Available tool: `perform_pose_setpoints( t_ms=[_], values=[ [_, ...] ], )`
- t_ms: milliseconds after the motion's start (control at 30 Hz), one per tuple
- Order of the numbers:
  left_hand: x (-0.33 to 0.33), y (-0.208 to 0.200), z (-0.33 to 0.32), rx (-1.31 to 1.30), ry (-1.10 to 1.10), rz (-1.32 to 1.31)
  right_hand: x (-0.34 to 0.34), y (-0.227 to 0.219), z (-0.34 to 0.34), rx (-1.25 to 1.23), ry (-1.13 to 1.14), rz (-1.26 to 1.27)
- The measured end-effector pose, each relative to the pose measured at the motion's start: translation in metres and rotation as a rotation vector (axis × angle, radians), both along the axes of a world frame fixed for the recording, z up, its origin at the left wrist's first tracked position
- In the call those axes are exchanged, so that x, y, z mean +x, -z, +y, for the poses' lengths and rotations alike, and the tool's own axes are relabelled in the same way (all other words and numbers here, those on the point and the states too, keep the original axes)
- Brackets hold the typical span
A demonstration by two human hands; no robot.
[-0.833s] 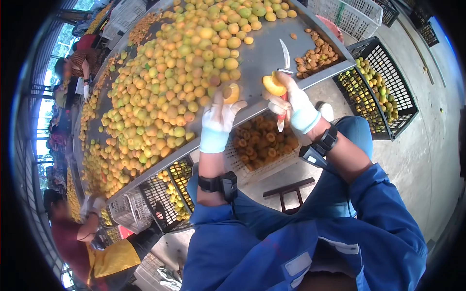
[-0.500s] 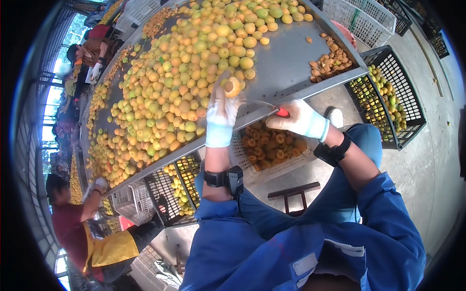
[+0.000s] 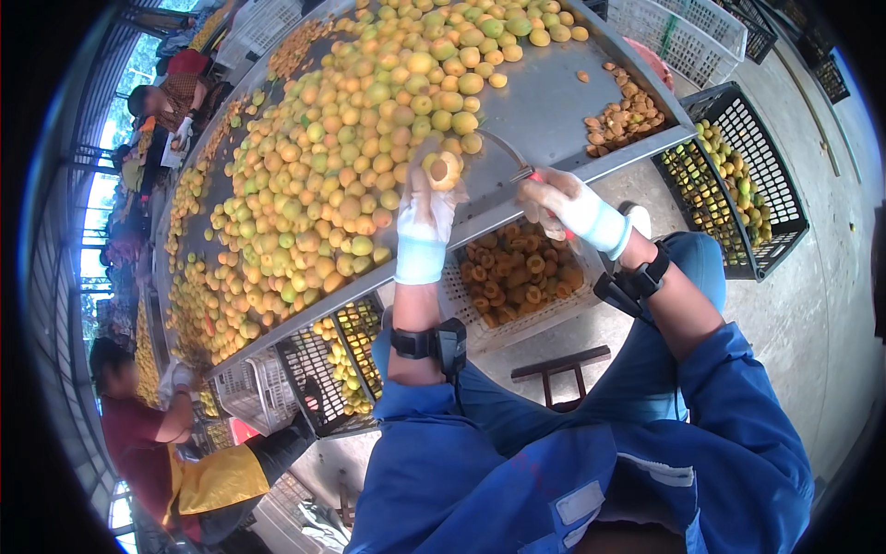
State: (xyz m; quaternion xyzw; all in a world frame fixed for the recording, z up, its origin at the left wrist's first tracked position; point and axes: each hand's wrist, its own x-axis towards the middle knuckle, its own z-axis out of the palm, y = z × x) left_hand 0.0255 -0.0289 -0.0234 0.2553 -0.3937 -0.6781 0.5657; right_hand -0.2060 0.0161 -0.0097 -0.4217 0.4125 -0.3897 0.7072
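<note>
With our left hand (image 3: 426, 217) gripping a halved apricot (image 3: 446, 169) over the metal table (image 3: 554, 102) beside the fruit pile (image 3: 351, 166), and our right hand (image 3: 565, 203) clenched on a curved knife (image 3: 513, 155) aimed at it, we judge a slip could nick the gloved fingers.

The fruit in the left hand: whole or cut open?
Cut open: the fruit in the left hand shows a flat orange face with a darker centre, unlike the round ones piled nearby.
</note>
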Motion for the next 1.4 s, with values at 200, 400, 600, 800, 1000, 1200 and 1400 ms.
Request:
perform_pose_setpoints(
  t_ms=[200, 400, 600, 800, 1000, 1200, 1400],
  values=[
    [-0.015, 0.015, -0.001, -0.061, 0.059, -0.141, 0.002, -0.003, 0.008, -0.081, 0.08, -0.138],
    [-0.015, 0.031, -0.004, -0.309, -0.124, -0.545, -0.003, 0.0, 0.01, -0.032, 0.015, -0.24],
    [-0.02, 0.043, -0.008, -0.579, -0.255, -0.886, -0.002, -0.007, 0.011, 0.001, 0.017, -0.148],
    [-0.032, 0.014, -0.003, -0.009, 0.063, 0.11, -0.006, 0.002, 0.01, -0.069, 0.012, -0.07],
    [-0.03, 0.011, -0.004, -0.016, -0.04, 0.016, -0.001, 0.003, 0.01, -0.051, 0.055, -0.125],
    [-0.042, 0.005, 0.003, -0.092, -0.018, -0.315, -0.007, 0.011, -0.009, -0.025, 0.395, -0.424],
    [-0.06, 0.022, 0.008, 0.012, 0.1, -0.045, -0.025, -0.005, -0.006, -0.156, 0.623, 0.14]
  ],
)
